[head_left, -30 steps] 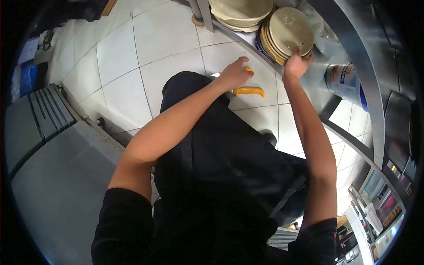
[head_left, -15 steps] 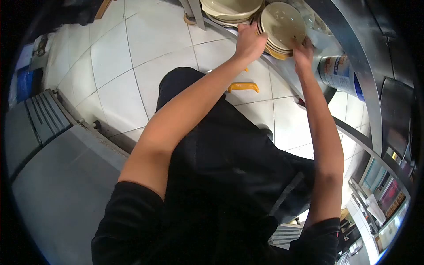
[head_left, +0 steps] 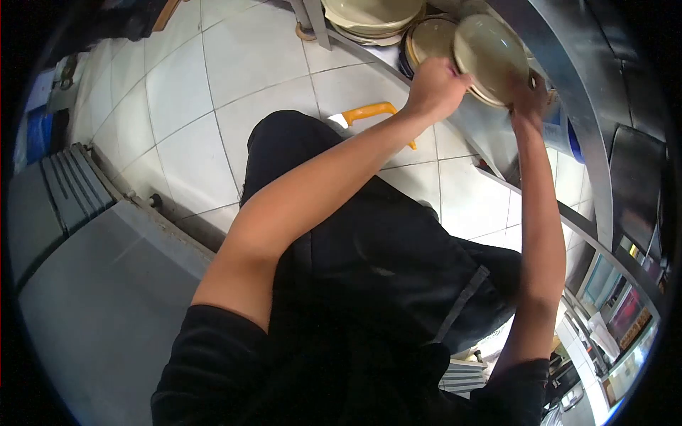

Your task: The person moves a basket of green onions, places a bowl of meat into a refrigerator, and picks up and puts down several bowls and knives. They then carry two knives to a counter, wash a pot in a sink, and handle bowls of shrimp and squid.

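A small stack of cream bowls point(head_left: 491, 57) is tilted between my two hands above the low metal shelf. My left hand point(head_left: 438, 91) is closed on the near left rim of this stack. My right hand point(head_left: 529, 101) grips its lower right edge, with some of the fingers hidden behind it. Just left of the held bowls, another cream bowl point(head_left: 432, 41) rests on darker dishes on the shelf. Larger cream bowls point(head_left: 373, 13) are piled farther left.
A yellow-handled knife point(head_left: 369, 111) lies on the tiled floor point(head_left: 263, 78) below my left forearm, with another yellow piece beside it. A white and blue bucket point(head_left: 558, 131) stands behind my right wrist. The shelf's steel leg point(head_left: 317, 25) and curved-looking edge point(head_left: 593, 128) border the space.
Both hands have moved right and slightly down, carrying the bowls off the pile. The bowl and darker dishes beneath have come into view. More of the knife shows.
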Demonstrator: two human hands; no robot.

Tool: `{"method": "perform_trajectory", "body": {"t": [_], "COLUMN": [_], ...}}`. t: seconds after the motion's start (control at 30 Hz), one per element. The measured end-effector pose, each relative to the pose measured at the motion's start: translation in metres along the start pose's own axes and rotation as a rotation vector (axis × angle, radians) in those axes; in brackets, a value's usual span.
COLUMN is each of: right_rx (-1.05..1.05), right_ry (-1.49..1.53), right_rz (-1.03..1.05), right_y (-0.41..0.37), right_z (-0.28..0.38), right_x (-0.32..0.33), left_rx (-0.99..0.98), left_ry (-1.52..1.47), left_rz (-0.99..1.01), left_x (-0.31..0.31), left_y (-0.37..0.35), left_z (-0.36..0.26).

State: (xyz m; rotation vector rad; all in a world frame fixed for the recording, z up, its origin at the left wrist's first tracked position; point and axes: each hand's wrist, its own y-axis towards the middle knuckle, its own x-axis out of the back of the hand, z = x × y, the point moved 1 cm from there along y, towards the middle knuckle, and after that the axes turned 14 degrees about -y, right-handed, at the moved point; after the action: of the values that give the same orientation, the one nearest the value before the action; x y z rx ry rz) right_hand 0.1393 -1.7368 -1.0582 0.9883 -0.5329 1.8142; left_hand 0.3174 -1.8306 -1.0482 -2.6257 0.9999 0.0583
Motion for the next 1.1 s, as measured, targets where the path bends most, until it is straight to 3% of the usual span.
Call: {"method": "perform_trajectory", "body": {"t": [0.07, 0.1, 0.13, 0.17, 0.2, 0.23, 0.3, 0.33, 0.37, 0.4, 0.47, 0.53, 0.6, 0.67, 0.7, 0.73, 0.77, 0.8, 0.87, 0.9, 0.93, 1.03, 1.1], "right_rx": [-0.075, -0.077, 0.012, 0.102, 0.101, -0.055, -0.26, -0.306, -0.181, -0.188, -0.313, -0.304, -0.289, -0.043, 0.299, 0.295, 0.44, 0.592, 0.195, -0.153, -0.167, -0.104, 0.123], "right_ry": [0.352, 0.343, 0.144, -0.05, -0.048, 0.018, 0.13, 0.179, 0.364, 0.37, 0.277, 0.308, 0.336, 0.403, -0.412, -0.418, -0.486, -0.549, 0.092, 0.278, 0.39, 0.324, 0.0], "right_rz": [0.139, 0.128, 0.085, 0.043, 0.04, 0.059, 0.106, 0.13, 0.188, 0.174, 0.247, 0.191, 0.139, 0.145, -0.113, -0.106, -0.105, -0.103, 0.265, 0.391, 0.41, 0.419, 0.34], "right_y": [0.015, 0.011, 0.0, -0.006, -0.007, -0.009, -0.018, -0.018, -0.011, -0.011, -0.012, -0.014, -0.02, -0.037, -0.019, -0.021, -0.017, -0.016, -0.02, -0.025, -0.034, -0.025, -0.017], "right_z": [-0.061, -0.079, -0.096, -0.108, -0.124, -0.144, -0.171, -0.183, -0.219, -0.23, -0.242, -0.253, -0.232, -0.159, -0.165, -0.153, -0.14, -0.119, -0.099, -0.074, -0.059, -0.094, -0.121], "right_x": [0.01, 0.018, 0.028, 0.03, 0.026, 0.021, 0.009, -0.001, -0.017, -0.028, -0.042, -0.061, -0.057, -0.021, -0.021, -0.01, 0.005, 0.023, 0.049, 0.061, 0.066, 0.057, 0.05], "left_rx": [-0.106, -0.212, -0.515, -0.723, -0.928, -0.93, -0.354, -0.358, -0.512, -0.67, -0.658, -0.632, -0.749, -0.754, -0.881, -1.0, -1.135, -1.125, -1.185, -1.174, -1.156, -1.11, -1.005], "left_ry": [0.094, 0.194, 0.394, 0.55, 0.708, 0.709, 1.272, 1.273, 1.293, 1.309, 1.255, 1.199, 1.01, 0.961, 0.889, 0.811, 0.778, 0.777, 0.719, 0.729, 0.727, 0.769, 0.682], "left_rz": [0.028, 0.049, -0.096, -0.037, 0.021, 0.023, 0.592, 0.604, 0.578, 0.549, 0.517, 0.473, 0.428, 0.424, 0.437, 0.448, 0.438, 0.432, 0.517, 0.503, 0.54, 0.544, 0.468], "left_x": [0.007, 0.012, 0.019, 0.023, 0.024, 0.022, 0.009, 0.006, 0.007, 0.008, 0.007, 0.012, 0.019, 0.018, 0.015, 0.013, 0.007, -0.002, -0.024, -0.034, -0.045, -0.066, -0.07], "left_y": [0.001, 0.003, 0.012, 0.024, 0.032, 0.031, 0.03, 0.029, 0.027, 0.028, 0.021, 0.02, 0.026, 0.024, 0.015, 0.008, 0.003, 0.0, -0.005, -0.006, -0.007, -0.011, -0.009], "left_z": [0.002, 0.007, 0.013, 0.018, 0.021, 0.017, 0.013, 0.019, 0.026, 0.028, 0.006, -0.004, -0.008, -0.009, -0.012, -0.013, -0.014, -0.012, -0.009, -0.004, 0.003, 0.018, 0.033]}}
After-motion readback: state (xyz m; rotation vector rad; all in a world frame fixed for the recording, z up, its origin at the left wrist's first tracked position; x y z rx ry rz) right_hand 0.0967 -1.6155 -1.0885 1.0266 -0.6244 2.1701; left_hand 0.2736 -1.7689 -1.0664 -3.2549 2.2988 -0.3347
